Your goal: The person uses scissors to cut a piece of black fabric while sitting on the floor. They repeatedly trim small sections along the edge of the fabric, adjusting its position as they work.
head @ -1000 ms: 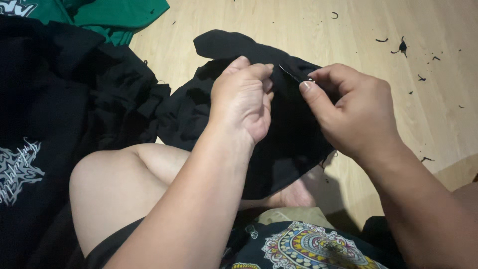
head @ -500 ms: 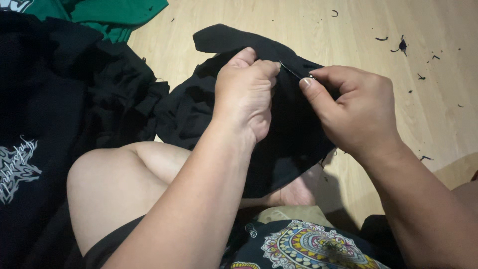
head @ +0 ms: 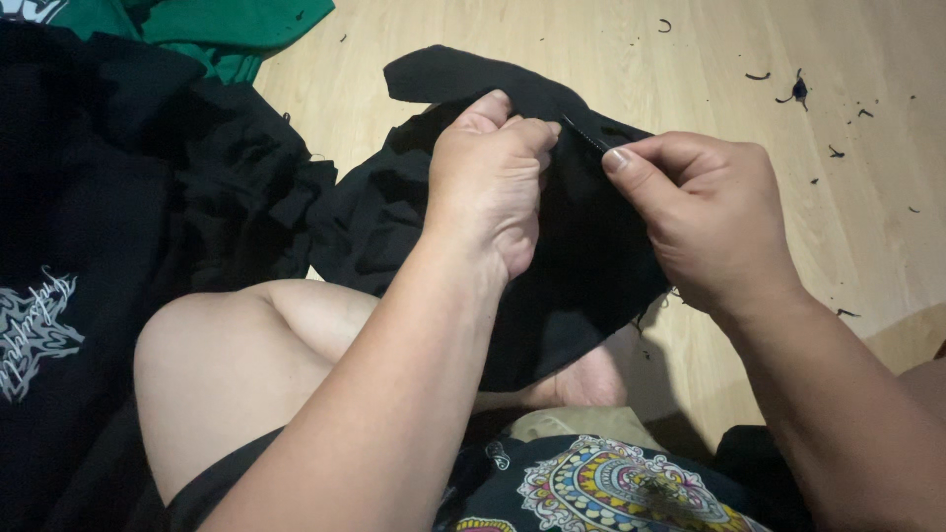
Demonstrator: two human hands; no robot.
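Head view: near frame centre, the left hand [head: 488, 182] is gripping the black cloth [head: 581, 266] tighter than a second ago, while the right hand [head: 705, 217] is pinching a thin dark tool [head: 583, 134], barely shifted, against the fabric.

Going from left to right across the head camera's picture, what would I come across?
Black printed garment → bare knee → left hand gripping the black cloth → thin dark tool → right hand → thread scraps on the wooden floor.
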